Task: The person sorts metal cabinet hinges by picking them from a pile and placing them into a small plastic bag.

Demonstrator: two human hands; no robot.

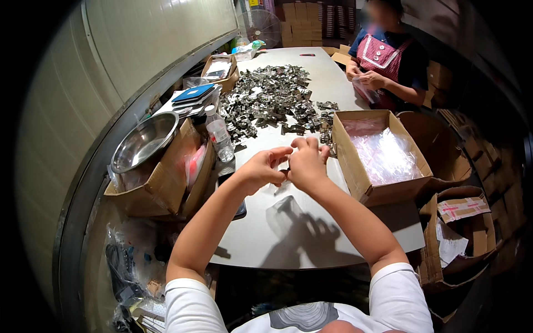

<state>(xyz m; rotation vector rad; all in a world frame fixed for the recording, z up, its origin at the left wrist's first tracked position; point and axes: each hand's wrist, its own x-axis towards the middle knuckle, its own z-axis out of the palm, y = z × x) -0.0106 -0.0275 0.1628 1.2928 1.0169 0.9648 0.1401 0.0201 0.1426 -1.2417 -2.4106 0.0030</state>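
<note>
My left hand (260, 171) and my right hand (307, 166) meet above the pale table (244, 244), fingers bent and fingertips close together. A bit of clear plastic bag (277, 187) shows below the left fingertips, which are pinched on it. A small dark bit shows between the hands. What the curled right fingers grip is mostly hidden. Beneath them, a see-through bag-like shape (283, 215) appears on the table; I cannot tell whether it is film or shadow. Beyond my hands spreads a heap of small shiny metal parts (272, 97), like hinges.
A carton of clear plastic bags (383, 155) stands to the right; cardboard boxes (463, 238) are beside the table. At left are a steel bowl (145, 143) on a carton, a bottle (220, 136) and a phone (240, 211). Across the table, a person (388, 61) handles clear plastic.
</note>
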